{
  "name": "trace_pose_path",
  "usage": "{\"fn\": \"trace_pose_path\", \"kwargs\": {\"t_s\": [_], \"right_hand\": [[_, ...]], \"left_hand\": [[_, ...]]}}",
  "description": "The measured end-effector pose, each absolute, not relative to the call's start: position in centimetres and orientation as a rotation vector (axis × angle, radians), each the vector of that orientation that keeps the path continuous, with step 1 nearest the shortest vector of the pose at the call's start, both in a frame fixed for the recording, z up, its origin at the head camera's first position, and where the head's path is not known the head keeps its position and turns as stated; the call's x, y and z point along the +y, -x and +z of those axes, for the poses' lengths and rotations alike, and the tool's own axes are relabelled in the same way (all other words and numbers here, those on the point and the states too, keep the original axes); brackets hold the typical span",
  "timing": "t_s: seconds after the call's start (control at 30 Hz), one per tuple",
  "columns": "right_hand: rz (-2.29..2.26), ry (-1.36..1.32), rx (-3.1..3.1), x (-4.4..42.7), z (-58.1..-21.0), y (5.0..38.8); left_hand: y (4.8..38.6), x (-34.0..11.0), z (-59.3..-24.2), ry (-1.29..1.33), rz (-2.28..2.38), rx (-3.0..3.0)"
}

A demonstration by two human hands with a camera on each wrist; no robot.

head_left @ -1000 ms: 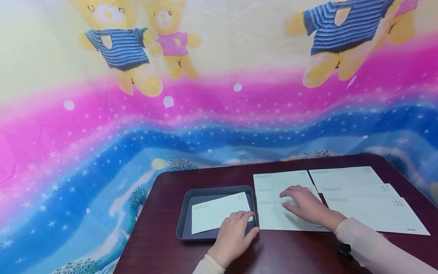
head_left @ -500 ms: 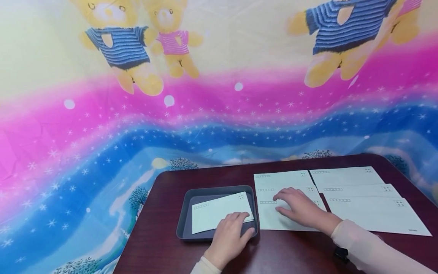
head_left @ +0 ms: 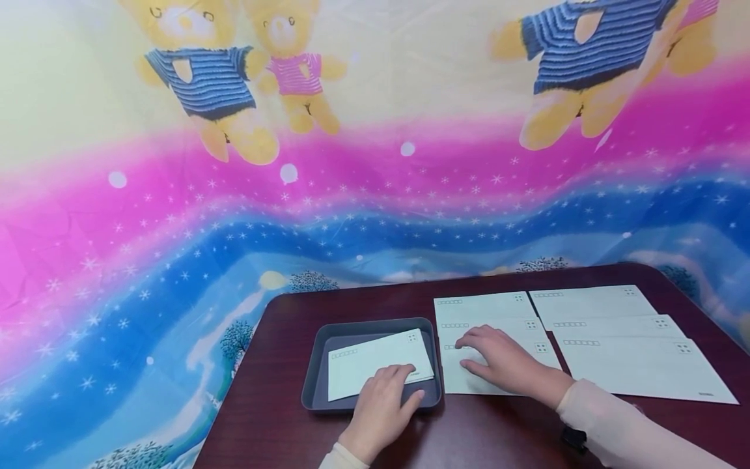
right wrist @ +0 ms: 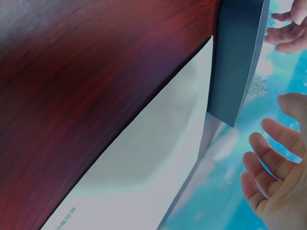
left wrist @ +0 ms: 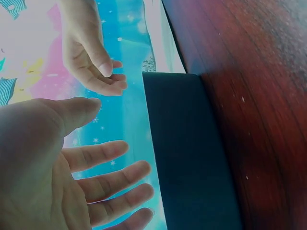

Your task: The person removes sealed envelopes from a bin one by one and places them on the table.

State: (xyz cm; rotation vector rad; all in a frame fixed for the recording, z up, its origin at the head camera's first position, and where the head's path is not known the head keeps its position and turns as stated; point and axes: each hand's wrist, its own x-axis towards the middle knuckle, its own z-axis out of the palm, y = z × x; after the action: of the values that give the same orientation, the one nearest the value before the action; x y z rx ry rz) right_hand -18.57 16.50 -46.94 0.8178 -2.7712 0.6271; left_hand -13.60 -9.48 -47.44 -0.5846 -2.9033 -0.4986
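My left hand hovers over the near side of a dark grey tray, its fingers spread and slightly bent, holding nothing. Inside the tray a small stack of pale envelopes lies at a slant. Above the left group of overlapping envelopes is my right hand, relaxed with its palm down and nothing in its grasp. In the right wrist view those fingers stand apart from the envelope below. The left wrist view shows both hands raised above the tray's side wall.
A second group of overlapping envelopes lies at the right of the dark red-brown table. Behind the table hangs a cloth printed with teddy bears and snowflakes. A dark object shows under the right sleeve.
Both hands have drifted a little to the left. The left hand has drawn back from the stack's right corner, baring small print there. The envelopes and tray stay put.
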Motion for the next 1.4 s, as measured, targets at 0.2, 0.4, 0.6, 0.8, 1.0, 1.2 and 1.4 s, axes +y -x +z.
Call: {"fn": "trace_pose_path", "kwargs": {"t_s": [0.2,0.4,0.6,0.8,1.0,1.2,1.4], "right_hand": [[0.650,-0.832,-2.793,15.7,-46.8,18.4],[0.657,-0.872,-2.770,15.1,-46.6,18.4],[0.669,-0.903,-2.761,14.6,-46.6,18.5],[0.694,-0.899,-2.757,14.3,-46.9,18.5],[0.747,-0.900,-2.756,13.8,-46.9,18.7],[0.758,-0.921,-2.757,13.0,-47.0,18.9],[0.736,-0.929,-2.784,12.0,-46.9,19.3]], "left_hand": [[13.5,-10.2,-47.4,0.576,-0.492,-2.911],[13.5,-10.8,-47.5,0.565,-0.499,-2.903],[13.5,-11.3,-47.8,0.534,-0.505,-2.904],[13.8,-12.0,-47.8,0.518,-0.499,-2.873],[13.9,-12.5,-47.8,0.493,-0.500,-2.873],[14.1,-13.0,-47.9,0.467,-0.492,-2.879],[14.2,-13.6,-48.0,0.447,-0.477,-2.852]]}}
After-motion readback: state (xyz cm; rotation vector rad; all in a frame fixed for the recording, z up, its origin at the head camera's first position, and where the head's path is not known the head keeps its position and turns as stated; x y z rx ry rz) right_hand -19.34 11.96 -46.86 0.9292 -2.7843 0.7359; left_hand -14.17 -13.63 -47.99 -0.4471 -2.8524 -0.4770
